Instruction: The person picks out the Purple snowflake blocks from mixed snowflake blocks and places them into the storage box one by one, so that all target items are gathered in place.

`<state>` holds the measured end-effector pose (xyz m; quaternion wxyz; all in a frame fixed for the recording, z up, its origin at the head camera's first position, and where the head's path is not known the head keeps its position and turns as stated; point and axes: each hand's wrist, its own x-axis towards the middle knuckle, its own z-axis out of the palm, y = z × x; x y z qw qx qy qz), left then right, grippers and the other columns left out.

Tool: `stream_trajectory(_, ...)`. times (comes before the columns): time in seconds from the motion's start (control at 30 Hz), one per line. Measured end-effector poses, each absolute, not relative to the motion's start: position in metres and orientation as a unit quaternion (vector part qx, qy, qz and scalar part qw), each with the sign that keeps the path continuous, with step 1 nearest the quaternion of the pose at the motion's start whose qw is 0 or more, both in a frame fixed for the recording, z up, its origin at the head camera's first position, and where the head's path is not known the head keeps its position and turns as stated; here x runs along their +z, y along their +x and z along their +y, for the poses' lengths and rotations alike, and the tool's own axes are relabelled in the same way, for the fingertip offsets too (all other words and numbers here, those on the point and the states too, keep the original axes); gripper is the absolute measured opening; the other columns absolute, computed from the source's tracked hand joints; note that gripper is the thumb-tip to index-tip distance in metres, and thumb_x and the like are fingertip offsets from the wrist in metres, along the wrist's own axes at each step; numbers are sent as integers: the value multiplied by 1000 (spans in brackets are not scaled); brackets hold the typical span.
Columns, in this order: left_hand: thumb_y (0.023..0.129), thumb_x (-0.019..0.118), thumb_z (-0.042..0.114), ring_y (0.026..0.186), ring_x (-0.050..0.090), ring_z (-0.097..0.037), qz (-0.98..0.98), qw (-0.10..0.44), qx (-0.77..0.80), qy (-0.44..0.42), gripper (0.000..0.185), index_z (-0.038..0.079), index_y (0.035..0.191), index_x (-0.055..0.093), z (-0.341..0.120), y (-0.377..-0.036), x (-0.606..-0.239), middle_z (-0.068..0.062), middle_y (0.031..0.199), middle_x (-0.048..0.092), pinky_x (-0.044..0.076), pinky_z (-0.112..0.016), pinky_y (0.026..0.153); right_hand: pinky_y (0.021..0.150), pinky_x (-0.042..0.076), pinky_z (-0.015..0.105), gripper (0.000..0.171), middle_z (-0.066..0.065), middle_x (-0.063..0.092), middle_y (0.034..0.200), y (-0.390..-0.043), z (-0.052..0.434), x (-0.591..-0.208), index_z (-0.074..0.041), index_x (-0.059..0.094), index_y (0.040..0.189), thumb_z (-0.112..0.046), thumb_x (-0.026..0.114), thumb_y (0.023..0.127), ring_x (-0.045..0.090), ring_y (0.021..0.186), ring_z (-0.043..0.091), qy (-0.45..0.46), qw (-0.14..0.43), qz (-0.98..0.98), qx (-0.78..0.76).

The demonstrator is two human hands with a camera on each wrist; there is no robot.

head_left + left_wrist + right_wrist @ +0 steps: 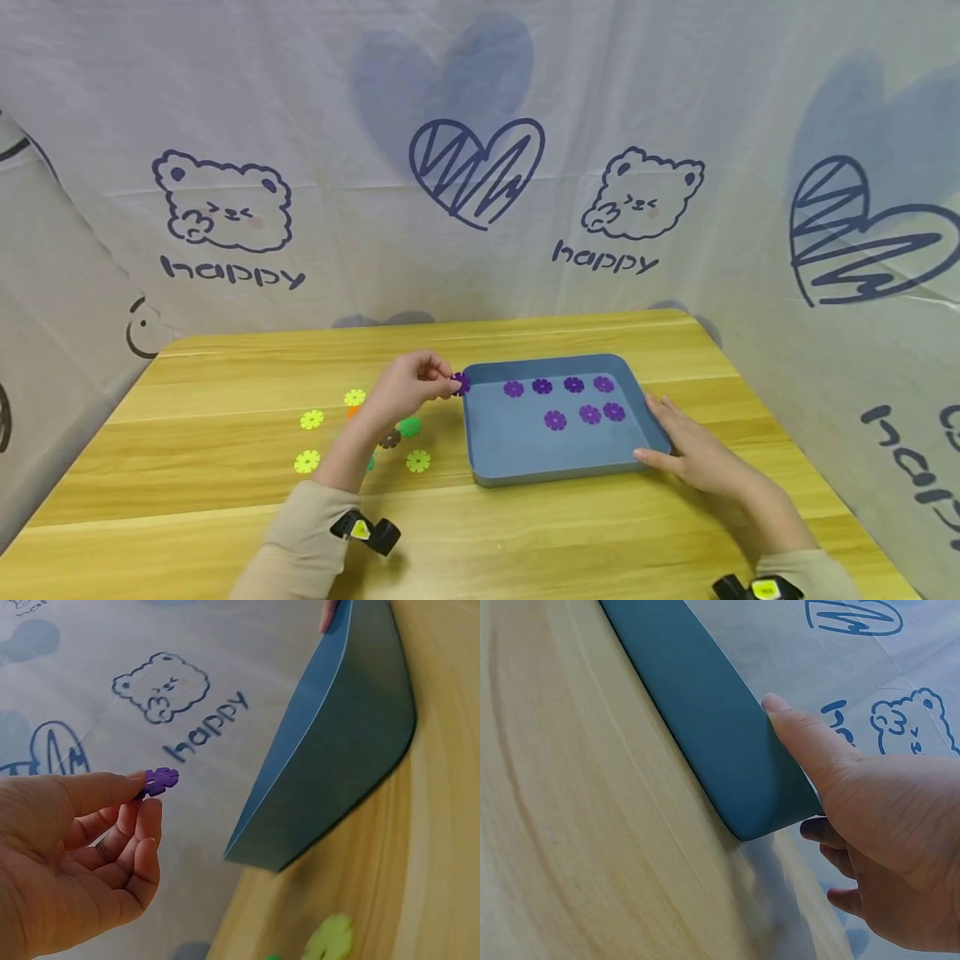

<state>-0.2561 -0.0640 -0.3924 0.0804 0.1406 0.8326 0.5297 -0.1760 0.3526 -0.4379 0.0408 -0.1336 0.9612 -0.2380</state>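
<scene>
My left hand pinches a purple flower-shaped disc between thumb and fingertips, right at the left rim of the blue tray. In the left wrist view the disc sits at my fingertips with the tray's outer wall to its right. Several purple discs lie in two rows inside the tray. My right hand holds the tray's near right corner, thumb along the front wall and fingers round the right side.
Loose discs lie on the wooden table left of the tray: yellow ones, a green one, a brown one and an orange one partly hidden by my hand. A printed cloth backdrop encloses the table.
</scene>
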Motion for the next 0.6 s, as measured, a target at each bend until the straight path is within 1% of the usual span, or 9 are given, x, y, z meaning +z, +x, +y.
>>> stream_trajectory(0.13, 86, 74, 16, 78, 61, -21, 824, 90, 543, 132, 16, 6, 94, 64, -48, -258, -397, -5, 79, 63, 47, -29, 70, 110, 18, 70, 92, 29, 18, 158, -176, 353, -439, 1, 17, 154, -50, 62, 91, 14, 144, 53, -135, 38, 961, -239)
stream_trajectory(0.23, 84, 76, 14, 75, 57, -19, 824, 90, 545, 128, 16, 5, 90, 64, -36, -259, -401, -2, 75, 61, 45, -27, 66, 110, 18, 70, 91, 29, 18, 158, -176, 354, -439, 1, 17, 154, -49, 61, 91, 14, 144, 53, -136, 38, 961, -238)
stream_trajectory(0.3, 83, 77, 13, 72, 55, -15, 831, 85, 535, 130, 16, 4, 87, 65, -28, -260, -404, -1, 74, 61, 44, -25, 64, 110, 18, 70, 91, 29, 19, 158, -177, 354, -440, 2, 18, 153, -49, 61, 91, 14, 144, 53, -137, 36, 961, -236)
stream_trajectory(0.4, 82, 78, 15, 68, 50, -13, 849, 77, 504, 134, 15, 7, 82, 65, -18, -261, -409, -1, 72, 60, 41, -24, 60, 110, 18, 70, 92, 29, 19, 158, -177, 354, -441, 2, 18, 153, -50, 61, 91, 14, 144, 53, -137, 36, 962, -235)
stream_trajectory(0.6, 82, 78, 16, 64, 51, -11, 881, 56, 438, 172, 15, 9, 76, 65, -1, -260, -417, 0, 71, 63, 41, -23, 56, 110, 17, 70, 92, 29, 17, 158, -177, 354, -440, 1, 17, 154, -50, 61, 91, 14, 144, 53, -135, 38, 961, -240)
